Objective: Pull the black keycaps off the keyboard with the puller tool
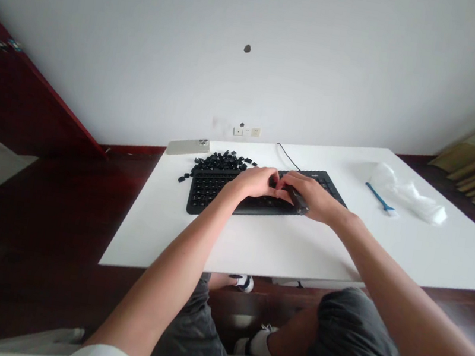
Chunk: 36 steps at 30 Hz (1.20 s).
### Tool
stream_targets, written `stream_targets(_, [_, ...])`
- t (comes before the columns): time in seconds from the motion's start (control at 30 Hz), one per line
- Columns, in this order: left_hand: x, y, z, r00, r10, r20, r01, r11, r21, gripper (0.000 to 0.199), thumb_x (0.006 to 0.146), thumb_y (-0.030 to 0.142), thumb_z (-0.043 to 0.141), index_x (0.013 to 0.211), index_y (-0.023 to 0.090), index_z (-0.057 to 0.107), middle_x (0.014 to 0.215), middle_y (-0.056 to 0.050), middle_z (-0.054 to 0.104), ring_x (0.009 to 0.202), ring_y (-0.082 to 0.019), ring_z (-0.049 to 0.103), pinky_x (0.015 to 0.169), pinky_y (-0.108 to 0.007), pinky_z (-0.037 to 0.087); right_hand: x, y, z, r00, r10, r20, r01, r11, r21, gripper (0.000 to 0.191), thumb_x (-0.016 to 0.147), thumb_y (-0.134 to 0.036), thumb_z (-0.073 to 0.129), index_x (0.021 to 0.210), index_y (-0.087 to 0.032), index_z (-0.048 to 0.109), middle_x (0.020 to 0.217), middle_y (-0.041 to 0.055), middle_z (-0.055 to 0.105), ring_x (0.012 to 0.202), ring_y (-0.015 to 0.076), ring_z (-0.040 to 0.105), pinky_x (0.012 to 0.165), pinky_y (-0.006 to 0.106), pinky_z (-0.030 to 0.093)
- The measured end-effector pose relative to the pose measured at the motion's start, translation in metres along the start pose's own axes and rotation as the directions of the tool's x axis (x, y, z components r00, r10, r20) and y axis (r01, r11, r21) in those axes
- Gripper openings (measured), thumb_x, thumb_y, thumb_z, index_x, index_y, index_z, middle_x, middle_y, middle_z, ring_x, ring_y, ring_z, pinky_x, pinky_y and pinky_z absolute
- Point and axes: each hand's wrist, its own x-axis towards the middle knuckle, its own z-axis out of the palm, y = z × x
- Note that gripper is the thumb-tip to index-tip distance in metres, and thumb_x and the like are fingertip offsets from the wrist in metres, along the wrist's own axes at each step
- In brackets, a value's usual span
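Black keyboard (pixel 216 200) on a white desk (pixel 253 247), viewed from above. The right hand (pixel 313 197) is closed around a dark tool (pixel 297 200) lying over the keys; the left hand (pixel 255 182) curls beside it, touching the right, its grip impossible to make out. Loose black keycaps (pixel 218 162) lie heaped along the keyboard's far left edge, while keys (pixel 211 189) remain in place at left. The hands hide the central rows, so how many keycaps remain there cannot be told. Right of the keyboard lie a blue-handled brush (pixel 379 198) and a clear plastic bag (pixel 408 194).
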Motion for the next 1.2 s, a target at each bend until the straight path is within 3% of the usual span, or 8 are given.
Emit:
stream_targets(0.17, [-0.001, 0.003, -0.001, 1.000, -0.007, -0.015, 0.008, 0.996, 0.093, 0.034, 0.085, 0.044, 0.080, 0.110, 0.023, 0.068, 0.102, -0.004, 0.075, 0.086, -0.022, 0.068, 0.069, -0.030, 0.044, -0.005, -0.005, 0.021, 0.942, 0.229, -0.246, -0.190, 0.967, 0.172, 0.033, 0.103, -0.051, 0.053, 0.106, -0.023, 0.069, 0.104, 0.0074, 0.074, 0.090, 0.0241, 0.065, 0.084, 0.036, 0.049])
stream_targets(0.27, [-0.001, 0.005, 0.004, 0.994, 0.090, -0.057, -0.079, 0.982, 0.173, 0.032, 0.088, 0.044, 0.076, 0.109, 0.022, 0.068, 0.102, -0.006, 0.074, 0.091, -0.025, 0.069, 0.076, -0.032, 0.049, -0.005, -0.006, 0.030, 0.906, 0.288, -0.311, -0.225, 0.948, 0.223, 0.031, 0.103, -0.049, 0.051, 0.100, -0.023, 0.069, 0.102, 0.0069, 0.075, 0.093, 0.0254, 0.066, 0.087, 0.037, 0.050])
stream_targets(0.43, [0.009, 0.004, 0.030, 0.912, 0.340, -0.232, -0.263, 0.915, 0.307, 0.023, 0.095, 0.024, 0.060, 0.114, 0.018, 0.070, 0.128, -0.012, 0.069, 0.120, -0.027, 0.064, 0.105, -0.037, 0.051, -0.007, -0.004, 0.038, 0.896, 0.224, -0.383, -0.157, 0.968, 0.198, 0.021, 0.101, -0.039, 0.050, 0.097, -0.025, 0.064, 0.099, 0.0065, 0.071, 0.092, 0.0254, 0.066, 0.089, 0.038, 0.050])
stream_targets(0.5, [0.014, 0.002, 0.040, 0.902, 0.355, -0.244, -0.277, 0.912, 0.301, 0.039, 0.096, 0.017, 0.054, 0.133, 0.016, 0.065, 0.147, -0.013, 0.063, 0.135, -0.026, 0.058, 0.117, -0.037, 0.045, -0.008, -0.004, 0.039, 0.900, 0.200, -0.388, -0.142, 0.975, 0.172, 0.019, 0.101, -0.038, 0.048, 0.096, -0.026, 0.062, 0.101, 0.0072, 0.070, 0.092, 0.0259, 0.066, 0.090, 0.038, 0.051])
stream_targets(0.6, [0.017, 0.000, 0.047, 0.931, 0.301, -0.209, -0.230, 0.924, 0.304, 0.053, 0.102, 0.017, 0.045, 0.155, 0.016, 0.051, 0.167, -0.013, 0.047, 0.154, -0.026, 0.042, 0.129, -0.043, 0.032, -0.009, -0.006, 0.040, 0.904, 0.170, -0.393, -0.112, 0.980, 0.166, 0.019, 0.102, -0.039, 0.046, 0.097, -0.027, 0.059, 0.103, 0.0081, 0.069, 0.094, 0.0266, 0.066, 0.093, 0.039, 0.051])
stream_targets(0.77, [0.014, 0.005, 0.046, 0.976, 0.192, -0.101, -0.144, 0.923, 0.357, 0.057, 0.109, 0.025, 0.034, 0.165, 0.017, 0.041, 0.175, -0.007, 0.034, 0.161, -0.033, 0.032, 0.132, -0.052, 0.025, -0.010, -0.003, 0.042, 0.896, 0.099, -0.433, -0.005, 0.977, 0.213, 0.021, 0.105, -0.039, 0.046, 0.093, -0.025, 0.057, 0.096, 0.0078, 0.066, 0.090, 0.0257, 0.063, 0.091, 0.040, 0.051])
stream_targets(1.03, [0.014, 0.007, 0.047, 0.982, 0.167, -0.083, -0.113, 0.885, 0.451, 0.060, 0.109, 0.024, 0.029, 0.168, 0.019, 0.036, 0.177, -0.002, 0.029, 0.161, -0.030, 0.032, 0.133, -0.048, 0.026, -0.007, 0.008, 0.053, 0.838, -0.007, -0.546, 0.159, 0.960, 0.232, 0.018, 0.105, -0.036, 0.054, 0.091, -0.025, 0.060, 0.090, 0.0076, 0.062, 0.083, 0.0254, 0.058, 0.080, 0.043, 0.048])
stream_targets(1.2, [0.014, 0.005, 0.050, 0.978, 0.187, -0.090, -0.123, 0.874, 0.470, 0.060, 0.109, 0.026, 0.029, 0.168, 0.022, 0.036, 0.177, -0.001, 0.029, 0.162, -0.030, 0.031, 0.133, -0.048, 0.027, -0.008, 0.008, 0.053, 0.837, -0.030, -0.546, 0.192, 0.951, 0.242, 0.018, 0.105, -0.036, 0.054, 0.091, -0.025, 0.060, 0.092, 0.0079, 0.063, 0.083, 0.0258, 0.060, 0.080, 0.045, 0.048])
